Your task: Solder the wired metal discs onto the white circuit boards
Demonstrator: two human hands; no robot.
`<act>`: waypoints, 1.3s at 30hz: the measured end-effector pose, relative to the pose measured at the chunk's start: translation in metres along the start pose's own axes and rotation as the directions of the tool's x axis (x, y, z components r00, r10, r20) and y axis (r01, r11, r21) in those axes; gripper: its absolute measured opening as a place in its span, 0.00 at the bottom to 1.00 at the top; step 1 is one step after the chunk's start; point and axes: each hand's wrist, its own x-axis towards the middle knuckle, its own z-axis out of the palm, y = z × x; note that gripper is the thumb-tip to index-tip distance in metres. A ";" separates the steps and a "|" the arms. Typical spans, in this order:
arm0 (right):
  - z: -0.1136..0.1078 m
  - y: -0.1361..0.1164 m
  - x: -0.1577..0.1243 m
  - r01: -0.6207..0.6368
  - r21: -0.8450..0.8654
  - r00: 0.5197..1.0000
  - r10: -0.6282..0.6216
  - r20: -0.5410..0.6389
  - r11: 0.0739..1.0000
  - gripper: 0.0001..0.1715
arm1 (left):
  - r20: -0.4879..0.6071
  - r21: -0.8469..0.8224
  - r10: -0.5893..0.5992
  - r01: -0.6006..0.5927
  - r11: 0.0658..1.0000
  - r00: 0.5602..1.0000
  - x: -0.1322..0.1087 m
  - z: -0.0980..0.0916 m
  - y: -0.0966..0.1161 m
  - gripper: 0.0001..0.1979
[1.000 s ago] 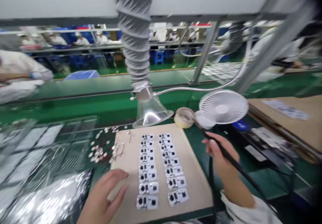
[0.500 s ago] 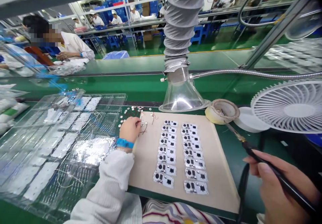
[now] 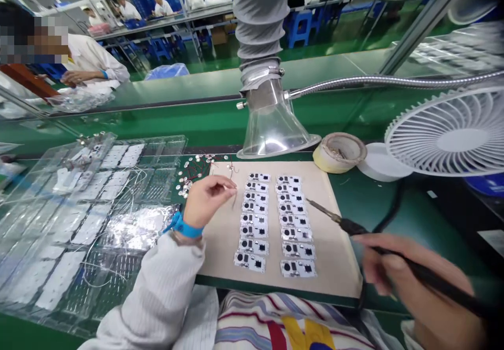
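Observation:
My left hand (image 3: 208,198), with a blue wristband, is pinched above the left part of the beige board (image 3: 220,266). A thin wire (image 3: 234,201) hangs from its fingertips; whether a small disc is on its end is hidden. My right hand (image 3: 413,276) grips a soldering iron (image 3: 354,227) like a pen. The iron's tip points left, close to the upper part of the right column of white circuit boards (image 3: 295,220). A second column of circuit boards (image 3: 254,218) lies to the left. Small silvery discs with dark red wires (image 3: 192,170) are scattered past the left hand.
A clear fume hood (image 3: 271,129) hangs over the board's far edge. A tape roll (image 3: 340,153), a white round lid (image 3: 384,161) and a white fan (image 3: 452,135) stand at right. Clear trays with white panels (image 3: 94,224) cover the left side. A co-worker (image 3: 90,59) sits across the bench.
My left hand has moved right from the discs toward the circuit boards, a wire now hanging from it. The soldering iron has moved left from beside the tape roll to the right column.

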 end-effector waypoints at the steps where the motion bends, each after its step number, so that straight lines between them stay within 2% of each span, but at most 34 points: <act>1: 0.006 -0.010 0.003 -0.020 0.022 1.000 0.020 0.019 1.000 0.11 | -0.070 -0.240 0.069 -0.084 0.967 0.995 -0.013 0.005 0.011 0.05; 2: 0.014 -0.019 0.007 -0.032 0.008 0.999 0.032 0.044 0.999 0.11 | -0.127 -0.431 0.109 -0.154 0.889 0.986 -0.026 0.011 0.021 0.04; 3: 0.022 -0.025 0.010 -0.012 -0.008 1.000 0.012 0.015 1.000 0.10 | -0.162 -0.568 0.131 -0.201 0.798 0.978 -0.037 0.017 0.030 0.03; 4: 0.030 -0.028 0.012 -0.044 -0.042 0.999 0.044 -0.003 0.998 0.09 | -0.178 -0.664 0.146 -0.228 0.712 0.973 -0.047 0.024 0.038 0.04; 6: 0.044 -0.029 0.015 -0.018 -0.037 1.000 0.017 -0.018 0.999 0.06 | -0.148 -0.769 0.162 -0.217 0.601 0.976 -0.061 0.035 0.048 0.07; 9: 0.057 -0.021 0.014 0.011 0.035 0.999 -0.013 0.044 0.999 0.07 | -0.071 -0.824 0.160 -0.148 0.547 0.985 -0.070 0.042 0.055 0.06; 12: 0.064 -0.016 0.011 -0.044 0.242 0.995 0.022 0.093 0.969 0.12 | -0.031 -0.791 0.137 -0.108 0.603 0.990 -0.075 0.040 0.061 0.03; 15: 0.070 -0.018 0.009 -0.105 0.450 0.994 0.076 0.082 0.887 0.16 | 0.014 -0.699 0.150 -0.098 0.708 0.989 -0.078 0.038 0.065 0.06; 19: 0.075 -0.022 0.012 -0.103 0.584 0.994 0.066 0.084 0.805 0.20 | 0.086 -0.599 0.179 -0.093 0.795 0.980 -0.081 0.038 0.067 0.09; 25: 0.075 -0.020 0.013 -0.056 0.574 0.998 0.031 0.053 0.817 0.22 | 0.158 -0.538 0.176 -0.065 0.840 0.972 -0.081 0.040 0.071 0.10; 33: 0.076 -0.023 0.012 -0.041 0.479 0.999 0.037 0.018 0.877 0.18 | 0.135 -0.471 0.170 -0.088 0.878 0.976 -0.082 0.039 0.072 0.08; 36: 0.078 -0.022 0.011 -0.020 0.507 1.000 0.021 0.004 0.862 0.19 | 0.154 -0.504 0.134 -0.039 0.863 0.979 -0.081 0.040 0.074 0.07; 39: 0.080 -0.021 0.009 -0.007 0.467 1.000 0.018 -0.018 0.884 0.19 | 0.214 -0.567 0.077 0.060 0.822 0.974 -0.078 0.043 0.076 0.08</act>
